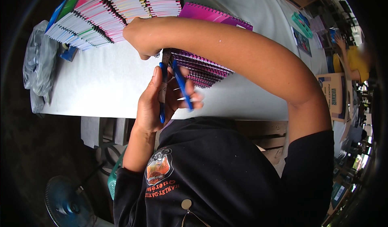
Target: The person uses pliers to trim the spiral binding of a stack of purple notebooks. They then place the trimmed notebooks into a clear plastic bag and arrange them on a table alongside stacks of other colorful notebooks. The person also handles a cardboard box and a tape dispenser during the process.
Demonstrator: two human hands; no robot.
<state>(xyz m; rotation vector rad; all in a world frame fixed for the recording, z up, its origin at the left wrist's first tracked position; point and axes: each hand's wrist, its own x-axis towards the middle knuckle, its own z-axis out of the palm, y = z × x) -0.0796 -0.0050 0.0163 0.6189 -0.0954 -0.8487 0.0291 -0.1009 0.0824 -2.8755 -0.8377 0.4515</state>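
Observation:
My left hand (149, 101) is palm up around blue-handled pliers (163, 89). The handles are spread apart, and the fingers are blurred near one of them. The dark jaws point away from me, close to my right hand (142, 38). My right arm crosses over from the right, and that hand is closed with its fingers turned down and hidden. A bit of wire coil shows below it; whether the fingers hold it is unclear. Beneath my right forearm lies a stack of purple spiral notebooks (200, 71), with a purple cover (206, 14) visible beyond the arm.
Tall stacks of coloured spiral notebooks (89, 23) stand at the far left of the white-covered table (93, 93). A clear plastic bag (40, 61) hangs at its left edge. A fan (66, 200) stands low left. Cardboard boxes (333, 95) and a person in yellow (347, 63) are at right.

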